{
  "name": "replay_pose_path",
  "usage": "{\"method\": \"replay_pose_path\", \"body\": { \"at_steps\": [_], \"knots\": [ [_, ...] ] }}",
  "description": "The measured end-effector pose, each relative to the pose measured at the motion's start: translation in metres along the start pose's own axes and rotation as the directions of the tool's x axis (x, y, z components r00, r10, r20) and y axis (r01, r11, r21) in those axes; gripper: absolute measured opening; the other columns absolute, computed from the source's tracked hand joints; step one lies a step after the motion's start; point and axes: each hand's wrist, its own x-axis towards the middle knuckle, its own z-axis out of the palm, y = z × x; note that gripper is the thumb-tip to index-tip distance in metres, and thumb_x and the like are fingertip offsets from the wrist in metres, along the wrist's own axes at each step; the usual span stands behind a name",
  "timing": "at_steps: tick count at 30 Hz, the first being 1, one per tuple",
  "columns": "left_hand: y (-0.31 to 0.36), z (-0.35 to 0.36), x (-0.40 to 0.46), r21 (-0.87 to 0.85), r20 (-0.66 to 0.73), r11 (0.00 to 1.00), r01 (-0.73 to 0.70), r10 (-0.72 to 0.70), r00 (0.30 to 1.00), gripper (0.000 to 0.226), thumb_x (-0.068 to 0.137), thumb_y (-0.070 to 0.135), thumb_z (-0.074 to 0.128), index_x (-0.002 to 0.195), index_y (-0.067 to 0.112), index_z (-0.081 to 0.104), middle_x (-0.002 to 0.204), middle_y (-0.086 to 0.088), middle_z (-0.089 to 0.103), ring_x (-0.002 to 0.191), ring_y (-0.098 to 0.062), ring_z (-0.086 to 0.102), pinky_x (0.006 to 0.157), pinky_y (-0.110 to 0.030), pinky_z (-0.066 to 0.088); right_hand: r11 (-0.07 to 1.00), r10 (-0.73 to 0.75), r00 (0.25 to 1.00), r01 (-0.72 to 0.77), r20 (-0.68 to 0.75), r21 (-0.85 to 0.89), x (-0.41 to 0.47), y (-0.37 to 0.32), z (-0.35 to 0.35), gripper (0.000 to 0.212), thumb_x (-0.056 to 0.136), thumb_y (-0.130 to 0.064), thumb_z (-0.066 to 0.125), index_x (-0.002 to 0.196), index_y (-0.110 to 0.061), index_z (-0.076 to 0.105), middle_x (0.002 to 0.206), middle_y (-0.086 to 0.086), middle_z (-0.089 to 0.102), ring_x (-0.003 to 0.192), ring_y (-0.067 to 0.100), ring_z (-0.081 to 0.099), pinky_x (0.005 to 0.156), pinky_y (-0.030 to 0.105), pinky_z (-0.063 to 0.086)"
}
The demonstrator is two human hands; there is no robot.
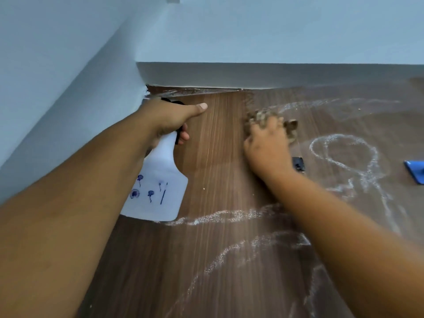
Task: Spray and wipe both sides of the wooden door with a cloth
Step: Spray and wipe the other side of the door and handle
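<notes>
The brown wooden door (218, 171) fills the lower view, its top edge meeting the frame. White chalky streaks and loops run across its right and lower parts. My left hand (169, 120) grips the neck of a white spray bottle (158, 187) with blue flower prints, thumb stretched toward the door, fingers curled round the black trigger. High on the door, my right hand (267, 145) presses a crumpled brownish cloth (259, 119) against the wood. The cloth is blurred and mostly under my fingers.
Pale blue-grey walls (68, 65) and the lintel (252, 74) close in above and to the left. A small black fitting (298, 163) sits on the door beside my right wrist. A blue object (415, 172) shows at the right edge.
</notes>
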Motion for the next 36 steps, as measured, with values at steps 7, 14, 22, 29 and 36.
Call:
{"method": "replay_pose_path", "body": {
  "at_steps": [7, 14, 22, 29, 36],
  "knots": [
    [0.014, 0.036, 0.017, -0.003, -0.032, 1.0, -0.025, 0.025, 0.999, 0.069, 0.077, 0.057, 0.079, 0.119, 0.005, 0.063, 0.085, -0.012, 0.069, 0.067, -0.02, 0.069, 0.074, -0.039, 0.063, 0.94, -0.341, 0.9, 0.317, 0.271, 0.129, -0.013, -0.032, 0.001, 0.046, 0.1, -0.028, 0.042, 0.145, -0.019, 0.044, 0.146, 0.018, 0.03, 0.13, 0.042, 0.036, 0.109, 0.051, 0.036],
    [0.053, 0.063, 0.019, -0.051, 0.234, 0.995, 0.082, -0.068, 0.97, 0.044, 0.082, 0.044, 0.077, 0.101, 0.008, 0.059, 0.076, -0.004, 0.057, 0.062, -0.013, 0.053, 0.058, -0.025, 0.052, 0.835, 0.44, 0.898, -0.405, -0.011, 0.371, 0.04, 0.118, -0.063, 0.039, 0.102, -0.019, 0.042, 0.139, -0.011, 0.048, 0.142, 0.02, 0.033, 0.12, 0.035, 0.047, 0.105, 0.039, 0.037],
    [0.088, 0.113, 0.029, -0.022, 0.282, 1.0, 0.021, -0.014, 0.959, 0.035, 0.098, 0.04, 0.06, 0.075, 0.015, 0.051, 0.068, -0.002, 0.05, 0.061, -0.014, 0.046, 0.068, -0.03, 0.045, 0.72, 0.585, 0.805, -0.458, -0.101, 0.521, 0.044, 0.167, -0.063, 0.046, 0.103, -0.023, 0.041, 0.148, -0.017, 0.041, 0.146, 0.018, 0.029, 0.122, 0.031, 0.045, 0.106, 0.028, 0.03],
    [0.093, 0.133, 0.033, 0.014, 0.268, 0.998, 0.06, -0.062, 0.961, 0.042, 0.095, 0.052, 0.06, 0.085, 0.011, 0.056, 0.072, -0.005, 0.051, 0.064, -0.016, 0.049, 0.065, -0.03, 0.046, 0.87, 0.301, 0.949, -0.231, -0.097, 0.436, 0.033, 0.162, -0.045, 0.045, 0.101, -0.024, 0.046, 0.145, -0.015, 0.046, 0.14, 0.015, 0.033, 0.103, 0.023, 0.047, 0.094, 0.023, 0.034],
    [0.081, 0.132, 0.036, 0.005, 0.276, 0.996, 0.086, -0.084, 0.958, 0.043, 0.092, 0.051, 0.064, 0.077, 0.012, 0.053, 0.065, -0.003, 0.048, 0.057, -0.014, 0.045, 0.061, -0.028, 0.045, 0.928, 0.294, 0.956, -0.282, -0.017, 0.243, 0.051, 0.172, -0.043, 0.057, 0.102, -0.036, 0.04, 0.155, -0.024, 0.021, 0.149, 0.02, 0.02, 0.136, 0.046, 0.027, 0.114, 0.049, 0.025]
  ]
}}
